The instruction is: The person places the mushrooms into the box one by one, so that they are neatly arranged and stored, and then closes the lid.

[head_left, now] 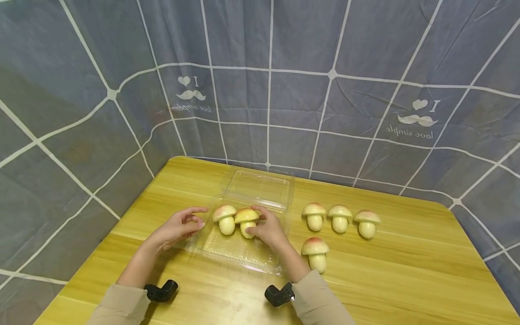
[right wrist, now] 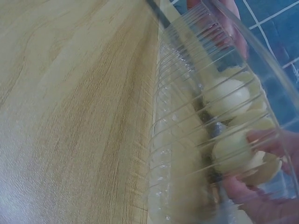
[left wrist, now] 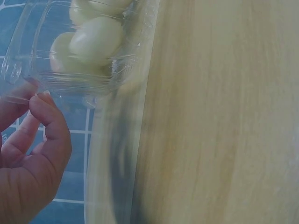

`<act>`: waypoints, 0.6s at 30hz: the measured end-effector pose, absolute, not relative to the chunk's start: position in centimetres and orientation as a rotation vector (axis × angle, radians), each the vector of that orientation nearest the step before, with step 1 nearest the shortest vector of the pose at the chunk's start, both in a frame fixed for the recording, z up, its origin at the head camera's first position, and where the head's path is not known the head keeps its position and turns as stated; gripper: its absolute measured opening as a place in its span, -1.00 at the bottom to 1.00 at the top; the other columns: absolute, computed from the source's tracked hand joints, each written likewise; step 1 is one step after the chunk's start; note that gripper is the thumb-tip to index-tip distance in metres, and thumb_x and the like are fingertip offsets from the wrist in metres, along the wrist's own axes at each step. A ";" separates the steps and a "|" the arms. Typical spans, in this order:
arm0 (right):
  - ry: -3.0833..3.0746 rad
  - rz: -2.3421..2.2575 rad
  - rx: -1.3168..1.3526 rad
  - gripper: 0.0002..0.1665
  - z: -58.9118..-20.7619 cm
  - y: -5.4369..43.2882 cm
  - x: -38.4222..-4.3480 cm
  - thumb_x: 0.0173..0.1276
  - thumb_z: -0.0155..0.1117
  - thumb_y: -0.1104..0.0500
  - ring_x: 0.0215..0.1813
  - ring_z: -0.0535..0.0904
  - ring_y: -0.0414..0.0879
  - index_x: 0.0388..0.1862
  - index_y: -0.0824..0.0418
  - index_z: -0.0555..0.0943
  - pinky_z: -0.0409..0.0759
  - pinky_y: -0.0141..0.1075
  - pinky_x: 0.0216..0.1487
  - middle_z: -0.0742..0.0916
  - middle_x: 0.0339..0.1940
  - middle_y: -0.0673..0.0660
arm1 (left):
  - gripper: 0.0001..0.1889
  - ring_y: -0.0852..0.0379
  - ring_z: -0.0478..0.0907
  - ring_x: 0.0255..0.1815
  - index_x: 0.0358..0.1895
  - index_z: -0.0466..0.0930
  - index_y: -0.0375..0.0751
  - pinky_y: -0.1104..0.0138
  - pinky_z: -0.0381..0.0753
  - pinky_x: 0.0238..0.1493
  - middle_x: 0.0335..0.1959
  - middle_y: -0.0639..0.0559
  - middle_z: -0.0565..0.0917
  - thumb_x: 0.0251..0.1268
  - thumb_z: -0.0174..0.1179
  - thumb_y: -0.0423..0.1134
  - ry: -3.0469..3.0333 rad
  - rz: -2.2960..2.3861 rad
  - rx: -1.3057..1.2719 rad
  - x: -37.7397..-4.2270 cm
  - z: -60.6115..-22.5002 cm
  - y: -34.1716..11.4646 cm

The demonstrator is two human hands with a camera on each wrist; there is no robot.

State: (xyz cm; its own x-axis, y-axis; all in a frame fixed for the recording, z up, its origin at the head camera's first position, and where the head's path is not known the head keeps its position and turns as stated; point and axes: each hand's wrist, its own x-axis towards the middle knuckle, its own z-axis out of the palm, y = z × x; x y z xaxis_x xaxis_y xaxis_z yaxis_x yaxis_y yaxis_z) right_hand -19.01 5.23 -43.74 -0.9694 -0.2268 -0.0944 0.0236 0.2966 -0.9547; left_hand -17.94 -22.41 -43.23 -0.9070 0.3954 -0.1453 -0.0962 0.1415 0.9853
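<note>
A clear plastic clamshell box point(head_left: 211, 246) lies on the table with its lid point(head_left: 260, 185) folded back. Inside its base, two cream mushrooms with yellowish-red caps lie side by side. My right hand point(head_left: 268, 228) holds the right-hand mushroom point(head_left: 246, 216), thumb at the stem and fingers by the cap; the right wrist view shows this grip through the box wall. The left mushroom point(head_left: 225, 221) lies untouched beside it. At the box's left edge, my left hand point(head_left: 178, 228) pinches the rim point(left wrist: 21, 99) between thumb and finger.
To the right of the box, a row of three mushrooms point(head_left: 339, 219) lies on the wooden table point(head_left: 406, 271). Another mushroom point(head_left: 315, 255) lies nearer, beside my right forearm. A grey curtain point(head_left: 300, 104) with white lines hangs behind and at the sides.
</note>
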 end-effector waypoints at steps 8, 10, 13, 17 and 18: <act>2.365 -1.733 -0.169 -0.22 -43.6 5.3 -18.9 0.00 0.42 0.42 -0.07 0.50 0.09 0.26 0.18 0.42 0.58 -0.33 -0.29 0.45 0.04 0.35 | -0.43 0.24 0.29 -0.55 0.33 0.11 -0.49 0.45 0.26 -0.54 -0.28 -0.09 0.50 0.33 0.09 -0.37 2.055 1.824 0.290 -17.8 -43.1 -22.4; 2.367 -1.729 -0.165 -0.22 -43.4 5.3 -18.9 0.00 0.42 0.42 -0.08 0.50 0.08 0.26 0.18 0.42 0.59 -0.32 -0.27 0.45 0.05 0.36 | -0.43 0.24 0.29 -0.55 0.33 0.11 -0.49 0.45 0.26 -0.55 -0.29 -0.09 0.50 0.33 0.09 -0.38 2.059 1.824 0.289 -17.7 -43.0 -22.4; 2.363 -1.729 -0.163 -0.23 -43.1 5.5 -18.9 0.00 0.41 0.43 -0.11 0.54 0.08 0.25 0.18 0.42 0.60 -0.29 -0.24 0.44 0.07 0.37 | -0.43 0.24 0.29 -0.55 0.33 0.12 -0.48 0.45 0.26 -0.54 -0.30 -0.07 0.49 0.33 0.09 -0.38 2.062 1.823 0.275 -17.6 -42.8 -22.3; 2.347 -1.748 -0.177 -0.25 -42.5 6.1 -19.0 -0.01 0.40 0.45 -0.10 0.56 0.12 0.22 0.20 0.44 0.61 -0.24 -0.22 0.45 0.07 0.39 | -0.43 0.25 0.32 -0.53 0.33 0.12 -0.48 0.46 0.31 -0.52 -0.30 -0.04 0.49 0.32 0.09 -0.39 2.062 1.825 0.253 -17.6 -42.8 -22.2; 2.344 -1.751 -0.182 -0.27 -42.4 6.3 -19.0 0.00 0.40 0.44 -0.09 0.57 0.13 0.21 0.19 0.45 0.61 -0.23 -0.22 0.45 0.07 0.38 | -0.43 0.25 0.33 -0.52 0.33 0.12 -0.47 0.46 0.32 -0.51 -0.30 -0.04 0.49 0.32 0.10 -0.39 2.061 1.826 0.248 -17.6 -42.8 -22.2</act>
State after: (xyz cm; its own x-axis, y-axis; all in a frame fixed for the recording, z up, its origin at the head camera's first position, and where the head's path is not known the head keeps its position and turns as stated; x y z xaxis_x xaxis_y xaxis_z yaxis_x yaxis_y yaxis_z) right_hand -18.99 6.31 -42.38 -0.9703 -0.2228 -0.0939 0.0267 0.2869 -0.9576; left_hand -17.64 -22.21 -42.80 -0.9143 0.3720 -0.1604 -0.1144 0.1427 0.9831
